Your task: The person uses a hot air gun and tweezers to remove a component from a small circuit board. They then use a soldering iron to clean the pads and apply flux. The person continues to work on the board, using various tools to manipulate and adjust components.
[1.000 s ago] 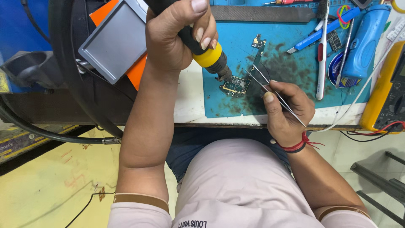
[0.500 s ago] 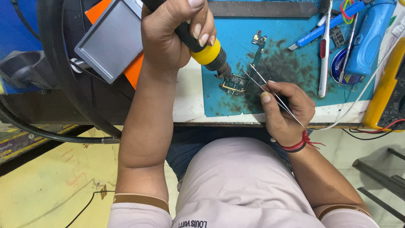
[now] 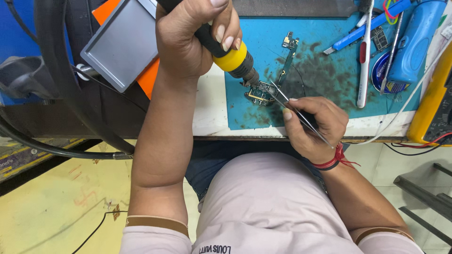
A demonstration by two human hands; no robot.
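From the head camera I look straight down on my left hand [image 3: 188, 40], closed in a full fist around a black-handled hot-air tool with a yellow collar and dark metal nozzle [image 3: 230, 56]; the nozzle points down at a small green circuit board [image 3: 259, 95] lying on the stained blue work mat [image 3: 325, 70]. My right hand [image 3: 313, 124] pinches a pair of thin silver tweezers [image 3: 294, 110] between thumb and forefinger, the other fingers curled in, and the tweezer tips touch the board just beside the nozzle. A narrow flex strip with a small module [image 3: 288, 51] runs up from the board across the mat. To the right on the mat lie a white and red toothbrush-like brush [image 3: 364, 56], a blue plastic pry tool [image 3: 372, 21] and a blue cylindrical device [image 3: 414, 42]. A yellow meter case [image 3: 431, 108] sits at the far right edge. To the left, a grey flat rectangular tray [image 3: 122, 44] rests tilted over an orange sheet [image 3: 148, 77].
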